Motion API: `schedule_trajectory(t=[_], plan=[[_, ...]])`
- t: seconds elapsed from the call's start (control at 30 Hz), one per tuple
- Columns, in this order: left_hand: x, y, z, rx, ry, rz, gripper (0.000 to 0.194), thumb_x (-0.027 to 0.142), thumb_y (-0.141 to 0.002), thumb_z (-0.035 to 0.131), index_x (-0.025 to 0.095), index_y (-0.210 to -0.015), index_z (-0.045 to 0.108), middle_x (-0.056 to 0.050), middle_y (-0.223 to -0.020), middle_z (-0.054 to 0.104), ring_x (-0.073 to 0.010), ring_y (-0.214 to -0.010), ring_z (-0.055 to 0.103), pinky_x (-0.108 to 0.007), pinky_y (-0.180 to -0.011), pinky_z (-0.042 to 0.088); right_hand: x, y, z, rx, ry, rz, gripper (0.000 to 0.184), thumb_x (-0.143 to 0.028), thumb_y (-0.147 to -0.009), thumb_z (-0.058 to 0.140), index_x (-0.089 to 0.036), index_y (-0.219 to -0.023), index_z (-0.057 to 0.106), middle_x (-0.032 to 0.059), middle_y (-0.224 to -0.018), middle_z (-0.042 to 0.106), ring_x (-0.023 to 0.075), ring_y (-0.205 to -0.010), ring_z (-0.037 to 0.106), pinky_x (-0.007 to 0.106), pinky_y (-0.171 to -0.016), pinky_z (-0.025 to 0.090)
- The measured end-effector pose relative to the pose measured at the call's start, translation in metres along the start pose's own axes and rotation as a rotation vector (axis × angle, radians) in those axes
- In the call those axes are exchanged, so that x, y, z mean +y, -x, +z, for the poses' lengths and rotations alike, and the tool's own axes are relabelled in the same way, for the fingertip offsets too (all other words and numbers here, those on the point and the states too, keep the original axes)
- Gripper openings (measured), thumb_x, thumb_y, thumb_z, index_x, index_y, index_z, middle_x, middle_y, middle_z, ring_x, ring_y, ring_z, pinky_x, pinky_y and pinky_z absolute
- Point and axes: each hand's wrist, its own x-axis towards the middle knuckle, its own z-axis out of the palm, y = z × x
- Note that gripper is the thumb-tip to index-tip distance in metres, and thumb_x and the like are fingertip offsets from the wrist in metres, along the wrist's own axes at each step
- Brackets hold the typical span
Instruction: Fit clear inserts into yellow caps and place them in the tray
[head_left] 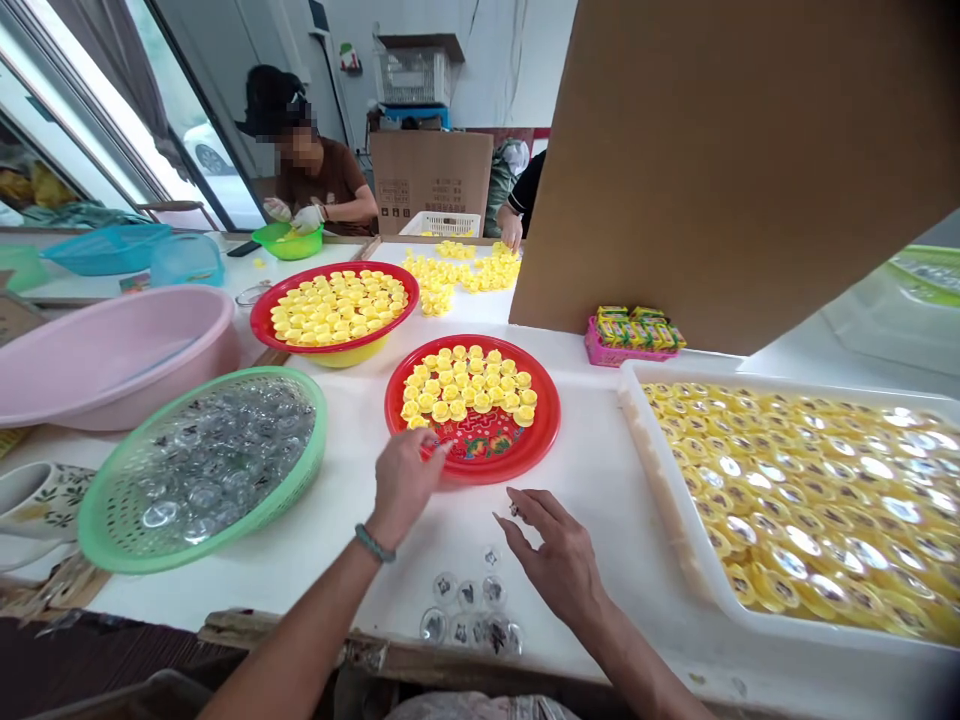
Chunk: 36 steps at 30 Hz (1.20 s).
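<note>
My left hand [405,485], with a teal bead bracelet at the wrist, reaches to the rim of a red plate [480,468] holding rows of yellow plastic caps [465,385]. My right hand [555,560] hangs just right of that plate, with a tiny clear piece [514,510] between thumb and forefinger. Below it, several small clear plastic domes [465,600] lie on the white table [600,520]. Whether my left hand holds anything is hidden.
A green basket [202,465] of clear domes stands at left, beside a pink basin [112,350]. A white tray [787,500] of yellow caps fills the right. A second red plate [337,345] stands beyond. Gloved hands [294,215] of a co-worker work at the back; a large cardboard panel [720,170] rises at upper right.
</note>
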Motion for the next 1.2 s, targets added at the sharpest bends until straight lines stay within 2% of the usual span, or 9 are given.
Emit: schedule_trajectory(t=[0.07,0.17,0.27,0.4,0.6,0.77,0.93,1.07,1.2], plan=[[-0.014,-0.028,-0.008,0.024,-0.304,0.104,0.024,0.026,-0.077,0.059,0.018,-0.100,0.060,-0.010,-0.094,0.061,-0.0272,-0.088,0.055,-0.036,-0.076,0.043,0.001,0.001,-0.002,0.006,-0.024,0.009,0.029,-0.021,-0.082,0.054,-0.025,-0.111,0.059,0.0072,-0.093,0.062,0.0185,-0.075,0.062,0.025,-0.044,0.051],[-0.028,-0.057,-0.009,-0.138,-0.546,0.256,0.026,0.015,-0.075,0.057,0.015,-0.101,0.060,-0.013,-0.095,0.059,-0.0289,-0.094,0.053,-0.035,-0.078,0.043,0.000,0.002,-0.011,-0.013,-0.064,0.062,0.029,-0.021,-0.081,0.056,-0.025,-0.109,0.060,0.0069,-0.093,0.062,0.0171,-0.073,0.062,0.022,-0.042,0.049],[-0.036,-0.068,-0.005,-0.242,-0.623,0.324,0.022,0.012,-0.075,0.052,0.014,-0.096,0.061,-0.013,-0.093,0.059,-0.0292,-0.096,0.053,-0.034,-0.079,0.043,-0.005,0.002,-0.025,-0.013,-0.100,0.106,0.027,-0.021,-0.079,0.060,-0.023,-0.106,0.061,0.0055,-0.090,0.062,0.0150,-0.070,0.060,0.025,-0.054,0.053],[-0.035,-0.069,-0.007,-0.261,-0.641,0.327,0.019,0.017,-0.075,0.052,0.014,-0.092,0.059,-0.013,-0.091,0.059,-0.0301,-0.091,0.054,-0.036,-0.074,0.044,-0.015,0.000,-0.044,0.006,-0.168,0.110,0.026,-0.020,-0.076,0.063,-0.021,-0.102,0.060,0.0040,-0.087,0.062,0.0144,-0.072,0.059,0.028,-0.069,0.052],[0.011,-0.028,-0.006,-0.119,-0.411,0.328,0.011,0.028,-0.076,0.055,0.018,-0.081,0.053,-0.007,-0.081,0.057,-0.0253,-0.081,0.055,-0.033,-0.069,0.042,-0.020,0.004,-0.061,0.031,-0.228,0.123,0.019,-0.021,-0.076,0.065,-0.020,-0.094,0.060,0.0028,-0.088,0.062,0.0128,-0.073,0.058,0.026,-0.070,0.049],[0.049,0.029,0.039,-0.258,-0.224,0.395,0.005,0.020,-0.076,0.054,0.019,-0.076,0.049,-0.004,-0.079,0.056,-0.0214,-0.078,0.053,-0.031,-0.067,0.040,-0.012,0.016,-0.067,0.062,-0.215,0.133,0.022,-0.017,-0.075,0.065,-0.020,-0.096,0.059,0.0021,-0.089,0.061,0.0126,-0.074,0.057,0.026,-0.070,0.047],[0.059,0.052,0.078,-0.320,-0.229,0.360,0.008,0.019,-0.078,0.054,0.018,-0.077,0.047,-0.005,-0.076,0.056,-0.0212,-0.076,0.054,-0.030,-0.065,0.038,-0.005,0.029,-0.076,0.067,-0.187,0.108,0.027,-0.013,-0.074,0.066,-0.021,-0.100,0.058,0.0023,-0.092,0.061,0.0128,-0.077,0.055,0.026,-0.073,0.046],[0.067,0.058,0.083,-0.334,-0.267,0.293,0.021,0.036,-0.080,0.058,0.018,-0.078,0.048,-0.005,-0.073,0.058,-0.0224,-0.072,0.055,-0.031,-0.060,0.035,-0.001,0.035,-0.079,0.075,-0.175,0.100,0.029,-0.012,-0.075,0.064,-0.021,-0.102,0.058,0.0027,-0.093,0.061,0.0131,-0.079,0.055,0.027,-0.074,0.047],[0.072,0.062,0.071,-0.432,-0.263,0.191,0.031,0.049,-0.081,0.053,0.019,-0.073,0.049,-0.002,-0.062,0.057,-0.0211,-0.059,0.054,-0.030,-0.052,0.029,0.008,0.041,-0.080,0.067,-0.150,0.109,0.027,-0.015,-0.076,0.063,-0.021,-0.102,0.058,0.0035,-0.094,0.062,0.0143,-0.080,0.057,0.029,-0.075,0.048]])
